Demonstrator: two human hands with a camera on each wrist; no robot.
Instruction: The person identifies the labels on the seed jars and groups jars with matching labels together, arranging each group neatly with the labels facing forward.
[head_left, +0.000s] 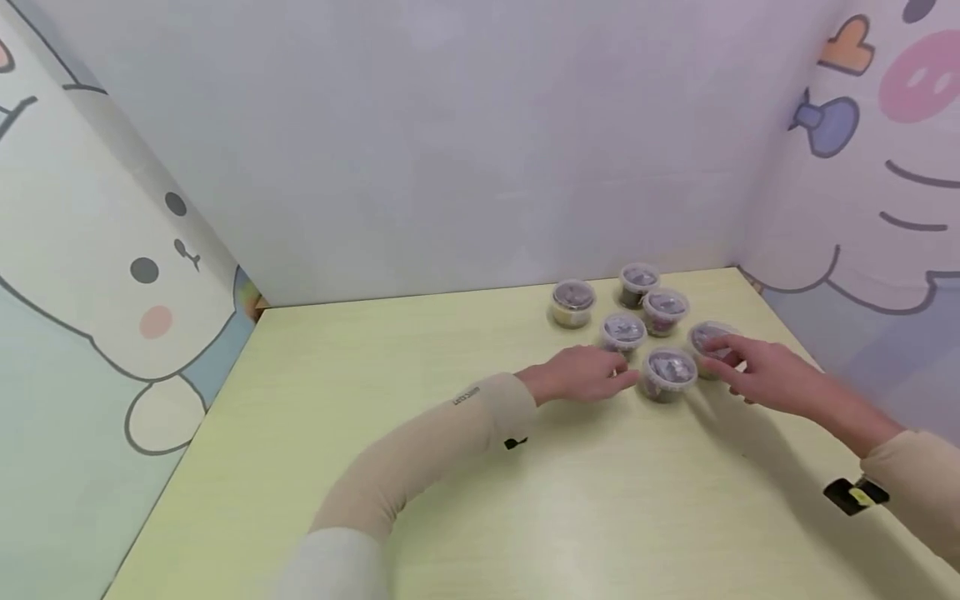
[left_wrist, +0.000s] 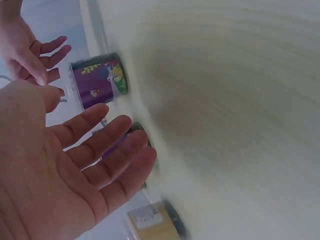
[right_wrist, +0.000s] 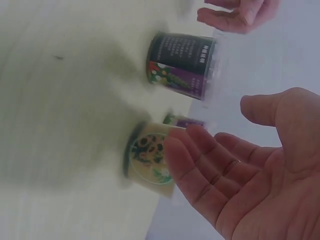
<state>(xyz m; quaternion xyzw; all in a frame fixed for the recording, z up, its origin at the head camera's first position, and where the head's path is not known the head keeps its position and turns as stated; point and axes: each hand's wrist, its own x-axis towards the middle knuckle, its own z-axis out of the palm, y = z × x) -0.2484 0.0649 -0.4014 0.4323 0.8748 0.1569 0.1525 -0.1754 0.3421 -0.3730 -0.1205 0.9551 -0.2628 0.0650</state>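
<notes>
Several small round plastic tubs with clear lids stand in a loose group on the table. My left hand (head_left: 588,373) hovers just left of the front tub (head_left: 670,371), its fingers loosely extended and holding nothing. That tub's dark and purple label (right_wrist: 182,65) shows in the right wrist view. Beside the right-hand tub (head_left: 707,333) is my right hand (head_left: 768,373), thumb and fingers spread around its near side. The right wrist view has the fingertips in front of this tan tub (right_wrist: 150,157); whether they touch it I cannot tell. Another tub (head_left: 622,330) sits behind my left fingers.
Farther back stand a tan tub (head_left: 573,303), a dark tub (head_left: 637,285) and a purple-labelled tub (head_left: 665,312). The pale yellow table (head_left: 360,358) meets a plain back wall (head_left: 450,150). Cartoon-printed side walls (head_left: 90,233) border it left and right.
</notes>
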